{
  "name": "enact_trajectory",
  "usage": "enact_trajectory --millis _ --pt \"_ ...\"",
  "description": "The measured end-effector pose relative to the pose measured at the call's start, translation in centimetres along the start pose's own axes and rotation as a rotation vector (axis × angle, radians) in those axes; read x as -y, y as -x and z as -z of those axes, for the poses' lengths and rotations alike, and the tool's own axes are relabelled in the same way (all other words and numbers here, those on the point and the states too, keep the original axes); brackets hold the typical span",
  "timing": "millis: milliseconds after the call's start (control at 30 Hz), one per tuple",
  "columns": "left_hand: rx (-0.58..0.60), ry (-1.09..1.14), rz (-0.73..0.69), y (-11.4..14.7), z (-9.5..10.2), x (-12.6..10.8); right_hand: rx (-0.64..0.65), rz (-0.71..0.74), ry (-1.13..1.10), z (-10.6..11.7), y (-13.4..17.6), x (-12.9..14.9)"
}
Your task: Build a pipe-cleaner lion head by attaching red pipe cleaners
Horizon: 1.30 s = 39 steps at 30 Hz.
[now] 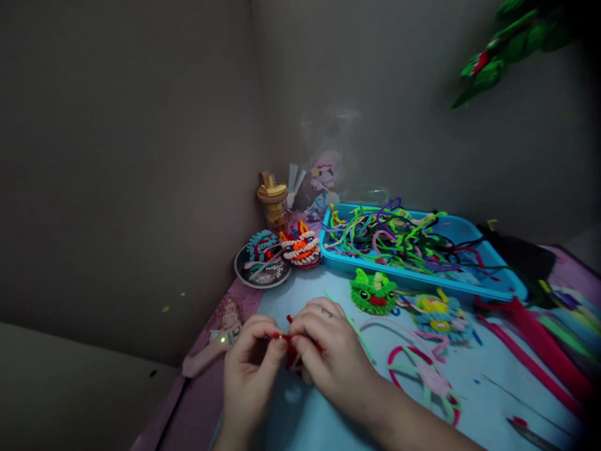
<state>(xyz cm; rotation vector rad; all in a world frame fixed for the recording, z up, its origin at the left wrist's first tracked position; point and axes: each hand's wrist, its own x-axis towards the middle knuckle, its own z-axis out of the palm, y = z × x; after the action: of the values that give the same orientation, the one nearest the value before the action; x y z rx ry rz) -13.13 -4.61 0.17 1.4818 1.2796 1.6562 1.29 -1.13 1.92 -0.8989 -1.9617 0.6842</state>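
Note:
Low in the middle of the view, my left hand [253,363] is closed in a pinch on the tip of a red pipe cleaner piece [293,358]. My right hand [331,347] grips the same red piece from the other side, its fingers hiding most of the shape. Just beyond my hands sits a green pipe cleaner head [373,293] with eyes and a red mouth. A flat figure of red and pale green pipe cleaners [434,378] lies to the right of my right hand.
A blue tray [422,275] of tangled pipe cleaners stands behind. Left of it are a metal bowl [240,270], an orange-and-white figure [301,246] and a lidded cup [273,200]. A glue gun [206,358] rests at the left edge; red pipe cleaners [539,338] lie right.

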Motion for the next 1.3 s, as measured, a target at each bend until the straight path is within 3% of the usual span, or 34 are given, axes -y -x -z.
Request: enact_trajectory --millis 233,467,833,1067,1300 --pt "-0.044 -0.163 -0.106 0.2 -0.1 0.0 -0.049 0.012 0.012 -0.3 0.1 0.0" --pt "-0.029 -0.219 -0.119 0.4 -0.4 0.1 -0.064 0.026 0.012 -0.5 0.2 -0.1" --pt "-0.078 -0.203 -0.114 0.2 -0.2 -0.3 0.005 -0.004 -0.051 0.5 -0.4 0.5" --pt "-0.074 -0.259 -0.136 0.2 0.4 -0.4 0.06 -0.029 -0.124 -0.1 -0.3 0.4" --pt "0.044 -0.475 -0.282 -0.5 1.0 -3.1 0.094 0.103 0.193 -0.3 0.2 0.3"
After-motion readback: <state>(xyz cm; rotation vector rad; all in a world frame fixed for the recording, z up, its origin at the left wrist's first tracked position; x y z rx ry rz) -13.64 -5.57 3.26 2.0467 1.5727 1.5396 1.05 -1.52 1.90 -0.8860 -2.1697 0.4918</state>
